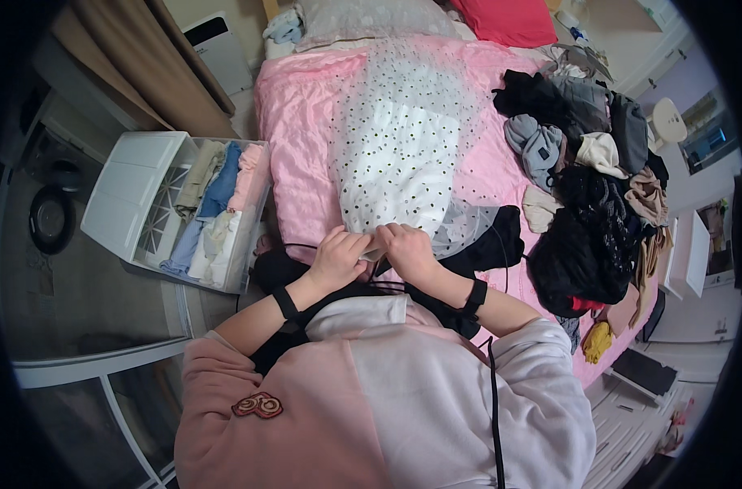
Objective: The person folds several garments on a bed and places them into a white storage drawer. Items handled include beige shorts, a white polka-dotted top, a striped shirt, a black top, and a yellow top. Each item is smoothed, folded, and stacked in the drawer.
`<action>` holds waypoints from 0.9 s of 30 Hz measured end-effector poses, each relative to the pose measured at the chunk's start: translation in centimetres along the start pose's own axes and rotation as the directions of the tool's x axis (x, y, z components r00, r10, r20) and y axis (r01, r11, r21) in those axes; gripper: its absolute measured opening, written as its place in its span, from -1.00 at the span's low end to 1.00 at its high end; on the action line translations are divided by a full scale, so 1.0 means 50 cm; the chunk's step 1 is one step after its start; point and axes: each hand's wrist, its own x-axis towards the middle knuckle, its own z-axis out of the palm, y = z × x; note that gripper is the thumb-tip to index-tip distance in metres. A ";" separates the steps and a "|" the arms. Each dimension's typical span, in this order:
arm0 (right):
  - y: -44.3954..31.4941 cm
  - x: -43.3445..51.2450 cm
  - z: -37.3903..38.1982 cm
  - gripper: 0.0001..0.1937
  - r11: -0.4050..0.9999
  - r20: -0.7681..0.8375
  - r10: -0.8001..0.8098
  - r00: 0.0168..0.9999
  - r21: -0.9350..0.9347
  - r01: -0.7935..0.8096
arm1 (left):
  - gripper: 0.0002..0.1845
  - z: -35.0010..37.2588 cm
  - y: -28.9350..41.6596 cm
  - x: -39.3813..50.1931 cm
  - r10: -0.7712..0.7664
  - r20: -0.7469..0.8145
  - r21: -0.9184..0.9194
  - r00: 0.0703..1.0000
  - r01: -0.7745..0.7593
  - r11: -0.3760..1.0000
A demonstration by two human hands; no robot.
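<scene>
A white skirt with a dotted sheer overlay [401, 147] lies lengthwise on the pink bedspread [303, 153], its sheer layer spread out at both sides. At its near end, my left hand [340, 257] grips the gathered edge. My right hand [405, 247] pinches the same edge just beside it, the fingers of both hands nearly touching. Which part of the garment lies between my fingers is partly hidden by the hands. Black cloth [493, 241] lies to the right of my right hand, partly under the sheer fabric.
At the left stands a clear plastic storage box [258, 183] with folded clothes and its white front flap open. A large heap of mixed clothes [591, 214] covers the bed's right side. A grey pillow [377, 18] and a red pillow [505, 21] lie at the far end.
</scene>
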 end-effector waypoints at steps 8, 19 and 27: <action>0.027 -0.103 -0.012 -0.65 0.993 0.102 0.093 0.991 -0.077 -0.085 | -0.84 0.008 -0.045 0.019 0.152 0.104 -0.120 0.983 -0.140 0.983; -0.018 -0.051 -0.104 -0.67 0.835 0.093 -0.123 0.988 0.547 0.053 | -0.81 -0.197 -0.012 -0.031 -0.156 0.246 -0.220 0.957 0.212 0.952; 0.024 -0.031 -0.085 -0.73 0.595 0.537 -0.034 0.843 0.688 -0.414 | -0.63 -0.214 -0.035 -0.036 -0.367 0.360 -0.424 0.858 0.500 0.755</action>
